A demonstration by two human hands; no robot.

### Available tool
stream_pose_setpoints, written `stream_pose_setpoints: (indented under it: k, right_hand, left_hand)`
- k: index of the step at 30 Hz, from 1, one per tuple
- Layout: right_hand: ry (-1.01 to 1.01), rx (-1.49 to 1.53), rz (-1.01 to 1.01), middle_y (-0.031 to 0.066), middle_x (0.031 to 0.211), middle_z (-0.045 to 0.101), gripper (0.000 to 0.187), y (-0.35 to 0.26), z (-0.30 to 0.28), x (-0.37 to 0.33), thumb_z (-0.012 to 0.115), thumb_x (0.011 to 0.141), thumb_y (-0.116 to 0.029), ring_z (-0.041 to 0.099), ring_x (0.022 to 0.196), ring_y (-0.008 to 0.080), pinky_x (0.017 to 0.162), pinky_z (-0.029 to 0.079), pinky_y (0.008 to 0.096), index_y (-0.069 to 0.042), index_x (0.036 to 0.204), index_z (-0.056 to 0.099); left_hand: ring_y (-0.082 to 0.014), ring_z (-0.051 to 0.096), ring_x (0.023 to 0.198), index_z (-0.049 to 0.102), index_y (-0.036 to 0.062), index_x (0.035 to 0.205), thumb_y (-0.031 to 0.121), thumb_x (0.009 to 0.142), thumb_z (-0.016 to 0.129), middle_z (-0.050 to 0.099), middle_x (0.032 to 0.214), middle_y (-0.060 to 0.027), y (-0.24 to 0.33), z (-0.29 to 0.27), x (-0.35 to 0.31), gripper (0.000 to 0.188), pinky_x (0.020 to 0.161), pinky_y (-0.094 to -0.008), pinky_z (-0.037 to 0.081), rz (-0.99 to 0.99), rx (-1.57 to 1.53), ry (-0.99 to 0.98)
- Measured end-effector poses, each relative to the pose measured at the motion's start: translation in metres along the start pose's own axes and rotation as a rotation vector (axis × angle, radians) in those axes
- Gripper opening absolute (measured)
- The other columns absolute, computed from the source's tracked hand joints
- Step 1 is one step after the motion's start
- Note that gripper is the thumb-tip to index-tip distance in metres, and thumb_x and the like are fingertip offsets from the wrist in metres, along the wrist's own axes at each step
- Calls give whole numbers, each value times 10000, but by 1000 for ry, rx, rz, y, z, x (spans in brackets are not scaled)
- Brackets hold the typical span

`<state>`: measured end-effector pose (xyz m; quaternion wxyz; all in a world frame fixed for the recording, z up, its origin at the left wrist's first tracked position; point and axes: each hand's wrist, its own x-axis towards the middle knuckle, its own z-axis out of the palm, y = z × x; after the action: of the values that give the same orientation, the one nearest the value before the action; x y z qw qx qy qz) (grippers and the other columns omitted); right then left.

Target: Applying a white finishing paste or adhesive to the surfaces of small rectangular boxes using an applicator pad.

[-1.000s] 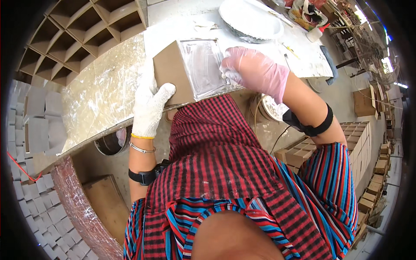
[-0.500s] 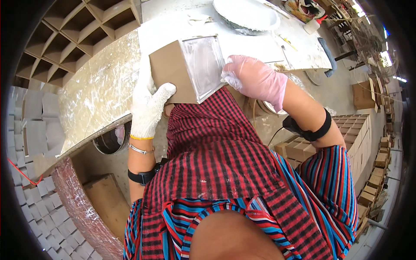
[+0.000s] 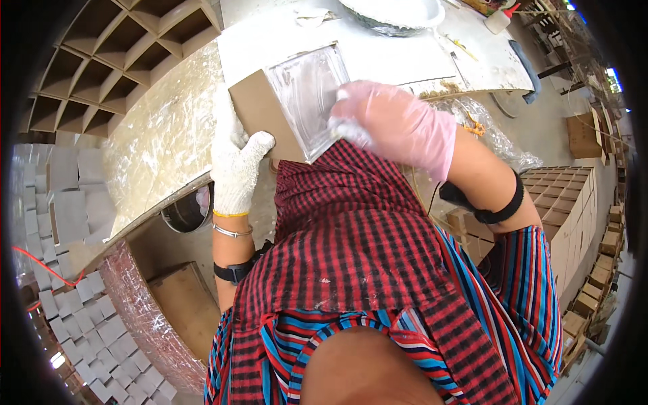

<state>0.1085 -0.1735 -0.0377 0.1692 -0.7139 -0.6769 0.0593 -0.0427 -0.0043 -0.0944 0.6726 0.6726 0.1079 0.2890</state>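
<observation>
My left hand (image 3: 236, 158), in a white knitted glove, grips a brown box (image 3: 260, 111) at its left side, thumb across the near brown face. The box is tilted above the near edge of the white work surface. A wet-looking white coating (image 3: 307, 88) with streaks covers its right-hand face, inside a raised rim. My right hand (image 3: 398, 125), in a pink plastic glove, is closed at the right edge of that face. White shows at its fingertips; whether this is paste or a held thing I cannot make out.
A round pan (image 3: 395, 17) with white stuff stands at the far side of the white table (image 3: 405, 64). A red-tipped bottle (image 3: 501, 20) is to its right. Brown compartment racks (image 3: 128, 40) stand far left, grey blocks (image 3: 101, 351) lower left, stacked boxes (image 3: 567, 196) at right.
My right hand has moved left and slightly down over the coated face. The box has turned a little, showing more of that face. The whole view has shifted slightly.
</observation>
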Motion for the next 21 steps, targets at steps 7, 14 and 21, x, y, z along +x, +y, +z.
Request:
stream_pose_setpoints:
  k: [7,14,21]
  right_hand:
    - [151,256,-58,184,962,576,302,-20,1,15,625,705,-108,563,934,327,805,465,380,-48,999,592]
    - [103,2,-79,187,1061,548,353,-4,-5,22,646,696,-111,556,957,333,820,462,380,-74,1040,573]
    - [416,-45,248,172,965,585,360,21,4,63,659,710,-136,574,882,330,773,466,387,-21,1033,551]
  left_hand:
    - [-256,245,1312,102,-23,1400,19,717,563,176,1446,-173,-6,-6,0,825,1037,-316,256,-22,-19,29]
    - [-226,190,1335,83,-31,1398,12,766,513,129,1467,-141,-19,-17,0,766,1070,-312,175,-52,-180,71]
    - [-185,156,1340,80,-18,1405,9,809,445,113,1474,-111,-20,-18,3,699,1055,-262,164,-82,-324,47]
